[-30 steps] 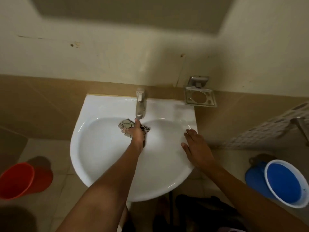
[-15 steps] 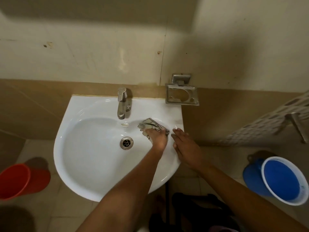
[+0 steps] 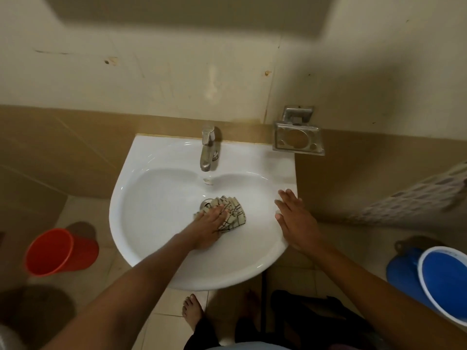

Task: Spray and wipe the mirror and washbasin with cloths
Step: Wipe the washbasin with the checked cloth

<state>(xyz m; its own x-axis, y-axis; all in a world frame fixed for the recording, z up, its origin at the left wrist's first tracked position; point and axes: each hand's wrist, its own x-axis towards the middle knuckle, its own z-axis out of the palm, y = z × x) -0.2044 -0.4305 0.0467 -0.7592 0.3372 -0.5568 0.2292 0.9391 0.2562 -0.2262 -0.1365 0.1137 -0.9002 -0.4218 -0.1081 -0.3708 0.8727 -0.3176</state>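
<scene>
The left hand (image 3: 211, 227) lies in the bottom of the white washbasin (image 3: 156, 213), palm down on a pale cloth (image 3: 233, 214) with dark checked lines; the grip is flat, fingers stretched forward and pressing the cloth onto the porcelain rather than curling round it. The cloth fans out to the right of the fingers and its upper left corner overlaps the drain (image 3: 207, 203), which shows only partly. The left forearm crosses the front rim of the basin on a slant from the lower left.

The right hand (image 3: 297, 221) rests on the basin's right rim, fingers straight and slightly spread, holding nothing; its fingertips lie near the rim's outer edge, and the wrist hangs past the curve where the rim turns toward the front. Between the two hands a strip of bare bowl stays open. The whole left half of the bowl is bare white, as is the back slope under the tap (image 3: 207, 152), which stands on the rear ledge at the middle.

A metal soap holder (image 3: 298, 140) is fixed to the wall just beyond the basin's back right corner. On the floor an orange bucket (image 3: 58, 251) stands well to the left of the basin, and a blue bucket (image 3: 442, 284) stands well apart at the right. A bare foot (image 3: 193, 309) shows on the tiles beneath the front rim
</scene>
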